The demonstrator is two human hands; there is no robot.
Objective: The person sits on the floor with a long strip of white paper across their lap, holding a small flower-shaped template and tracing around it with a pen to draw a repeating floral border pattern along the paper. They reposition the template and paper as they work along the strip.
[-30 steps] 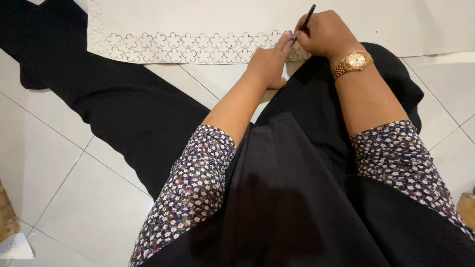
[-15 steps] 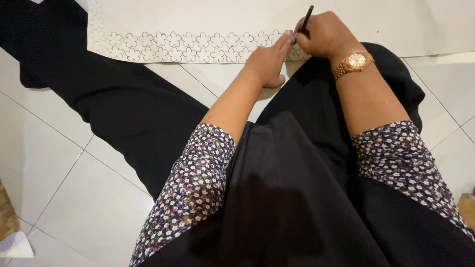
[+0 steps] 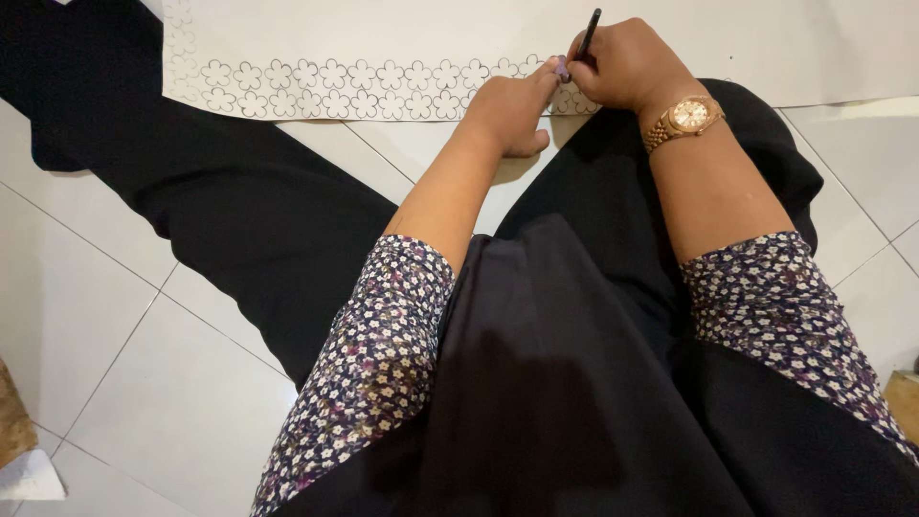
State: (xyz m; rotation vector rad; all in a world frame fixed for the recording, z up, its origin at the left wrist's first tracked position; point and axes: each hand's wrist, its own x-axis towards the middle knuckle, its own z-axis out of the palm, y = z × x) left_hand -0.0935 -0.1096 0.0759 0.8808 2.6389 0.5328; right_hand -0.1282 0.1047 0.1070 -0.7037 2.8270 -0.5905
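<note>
Right hand (image 3: 627, 65) grips a black pen (image 3: 587, 33), tip on white paper sheet (image 3: 402, 38) w/ flower border; left hand (image 3: 512, 110) presses it flat, fingers extended (thin, floppy, likely creases easily).

Pen (image 3: 590, 27) tip hidden behind right hand (image 3: 627, 65); paper (image 3: 479, 38) seemingly cut off.

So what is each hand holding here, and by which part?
Right hand grips a thin black pen by its lower shaft. Left hand holds nothing; it presses the white flower-patterned paper sheet.
</note>
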